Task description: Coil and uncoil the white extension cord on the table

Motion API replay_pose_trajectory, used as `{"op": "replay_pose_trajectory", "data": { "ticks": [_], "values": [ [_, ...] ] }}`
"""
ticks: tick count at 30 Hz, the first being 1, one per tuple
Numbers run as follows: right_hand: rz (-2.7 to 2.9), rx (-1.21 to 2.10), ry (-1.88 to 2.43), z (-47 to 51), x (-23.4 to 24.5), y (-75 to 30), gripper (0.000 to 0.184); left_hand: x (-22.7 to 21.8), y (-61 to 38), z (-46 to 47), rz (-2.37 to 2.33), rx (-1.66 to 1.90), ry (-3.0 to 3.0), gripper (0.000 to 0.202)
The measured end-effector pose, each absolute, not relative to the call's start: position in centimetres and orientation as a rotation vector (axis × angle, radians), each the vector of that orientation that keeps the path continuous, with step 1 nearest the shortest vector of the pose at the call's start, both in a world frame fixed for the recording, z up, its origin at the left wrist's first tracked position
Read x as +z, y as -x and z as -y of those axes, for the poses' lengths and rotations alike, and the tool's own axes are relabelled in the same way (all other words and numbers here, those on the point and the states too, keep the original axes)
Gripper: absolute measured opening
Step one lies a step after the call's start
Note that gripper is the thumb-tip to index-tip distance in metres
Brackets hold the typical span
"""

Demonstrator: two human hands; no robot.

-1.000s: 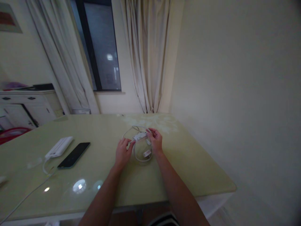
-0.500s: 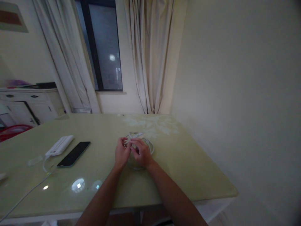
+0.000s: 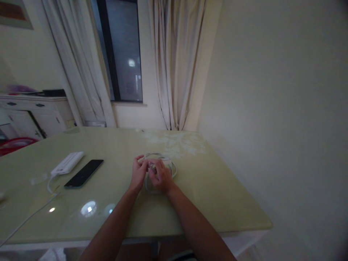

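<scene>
A loosely coiled white cable [image 3: 174,169] lies on the table, its loops spreading behind, under and to the right of my hands. My left hand [image 3: 138,174] is closed at the left side of the coil, thumb and fingertips pinching part of the cable. Right beside it, my right hand [image 3: 162,177] bends over the coil with its fingers closed on the cable, the fingertips meeting those of the left. The exact piece between the fingertips is small and mostly hidden.
Left of my hands a black phone [image 3: 84,174] lies on the table [image 3: 217,203]. Beyond it sits a white power bank [image 3: 67,163] with a white cord [image 3: 29,217] running to the front left. A wall [image 3: 285,127] borders the right side; curtains [image 3: 179,65] hang behind.
My hands have shifted slightly, the left fingers lifting a little, and the cable loops behind them have changed shape. The whole view has tilted a little.
</scene>
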State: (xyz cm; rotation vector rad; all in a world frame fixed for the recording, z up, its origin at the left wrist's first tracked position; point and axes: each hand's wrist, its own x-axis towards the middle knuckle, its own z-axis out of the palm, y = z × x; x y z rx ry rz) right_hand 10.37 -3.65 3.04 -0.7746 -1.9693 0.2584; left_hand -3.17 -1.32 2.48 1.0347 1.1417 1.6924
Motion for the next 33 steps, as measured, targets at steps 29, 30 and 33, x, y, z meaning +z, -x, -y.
{"op": "replay_pose_trajectory", "data": {
  "ticks": [29,30,33],
  "values": [
    [0.771,1.153,0.871,-2.0,1.9,-13.2,0.047,3.1,3.3,2.0,-1.278,1.752,-1.273,0.039],
    [0.756,1.128,0.860,-2.0,2.0,-13.4,0.047,3.1,3.4,2.0,-1.314,1.751,-1.255,0.040],
    [0.655,1.047,0.852,-2.4,2.2,-14.4,0.044,2.6,3.7,1.4,-1.352,1.786,-1.229,0.039]
  ]
}}
